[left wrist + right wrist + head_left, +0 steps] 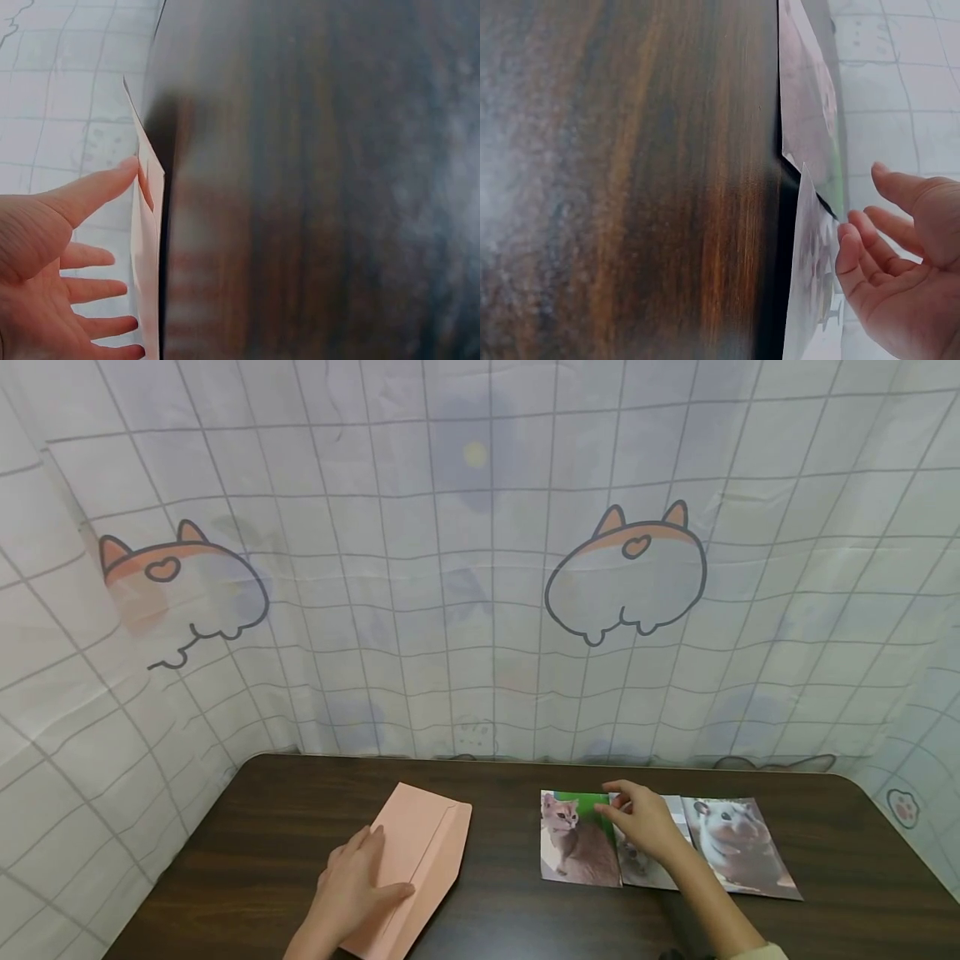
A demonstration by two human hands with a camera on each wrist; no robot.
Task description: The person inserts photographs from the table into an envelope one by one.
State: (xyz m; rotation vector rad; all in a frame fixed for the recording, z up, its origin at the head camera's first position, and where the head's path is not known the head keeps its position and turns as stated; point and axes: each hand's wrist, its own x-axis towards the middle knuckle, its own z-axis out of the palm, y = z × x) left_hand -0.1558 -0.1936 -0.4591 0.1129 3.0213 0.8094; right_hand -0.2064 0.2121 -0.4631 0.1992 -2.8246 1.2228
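Note:
A pink envelope (422, 843) lies on the table at the left, its flap side up. My left hand (351, 881) rests on it with spread fingers; in the left wrist view the thumb of the hand (67, 262) touches the envelope (148, 247). On the right lie a cat picture (577, 847), a partly covered middle picture (645, 870) and a hamster picture (738, 843), side by side. Over the top of the middle one, beside the cat picture, is my right hand (648, 822), fingers bent. The right wrist view shows that hand (907, 270) with fingertips at the pictures' far edge.
The dark wooden table (495, 910) has rounded back corners. Behind it hangs a white grid-patterned cloth (450, 610) with cartoon animal prints. Dark cord-like loops (795, 763) show at the table's back edge. A small dark object lies at the bottom edge, near the right forearm.

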